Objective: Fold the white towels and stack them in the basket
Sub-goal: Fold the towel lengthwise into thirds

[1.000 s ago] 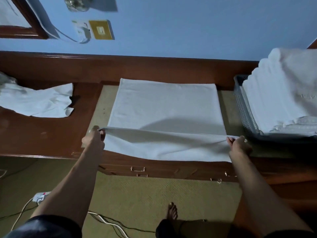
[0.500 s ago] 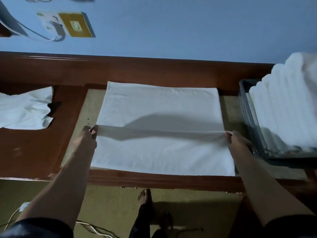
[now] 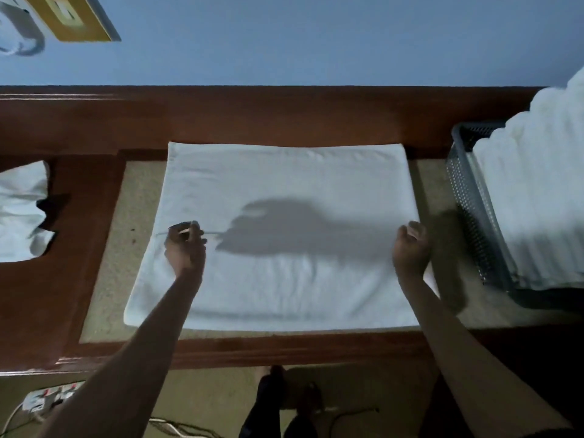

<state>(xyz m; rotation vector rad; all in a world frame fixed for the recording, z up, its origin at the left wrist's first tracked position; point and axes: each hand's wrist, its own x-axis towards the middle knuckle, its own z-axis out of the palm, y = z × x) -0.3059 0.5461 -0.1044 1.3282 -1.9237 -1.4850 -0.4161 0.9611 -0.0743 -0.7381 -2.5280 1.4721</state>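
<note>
A white towel (image 3: 284, 279) lies spread flat on the counter (image 3: 79, 279). The left hand (image 3: 185, 248) pinches a fold line near the towel's left edge. The right hand (image 3: 410, 251), its fingers curled, appears to grip the right edge, though blur hides the pinch. Folded towels (image 3: 537, 200) are stacked in the basket (image 3: 471, 210) at the right. A crumpled towel (image 3: 19, 216) lies at the far left.

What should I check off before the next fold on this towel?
1. Left hand grip pinches towel edge: ok.
2. Right hand grip: fingers curled at right edge, pinch hidden: cannot tell.
3. Towel flat on table: ok.
4. Basket room: folded stack already above rim: not ok.
5. Crumpled towel apart from work area: ok.
</note>
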